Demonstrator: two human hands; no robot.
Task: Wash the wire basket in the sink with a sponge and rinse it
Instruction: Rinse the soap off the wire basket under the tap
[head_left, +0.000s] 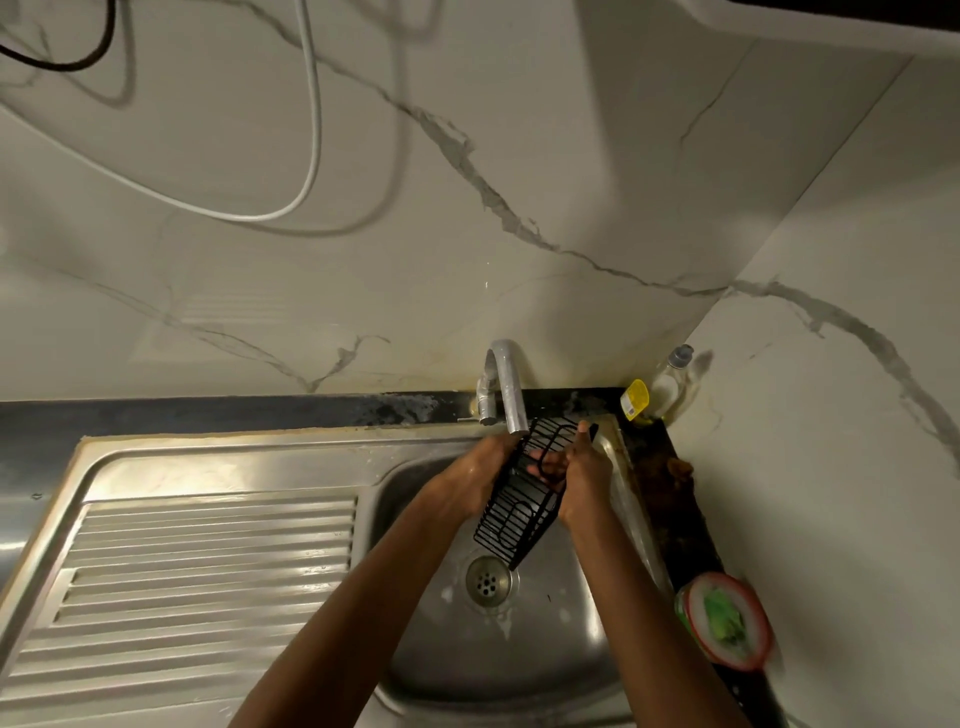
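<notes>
**Basket held tilted beneath the tap**

Both hands hold the black wire basket (524, 493) on edge above the sink (519, 649), its upper end just under the faucet spout (511, 395), probably so water would run down its length toward the drain (487, 580). The left hand (485, 467) grasps one side and the right hand (579, 475) the other. No sponge shows in either grip.

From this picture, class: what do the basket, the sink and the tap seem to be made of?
Wire basket: thin metal wire, apparently black-coated, judging by the open grid. Sink: likely stainless steel, given the brushed silver sheen and pressed ribs. Tap: dull grey metal, possibly plated.
</notes>
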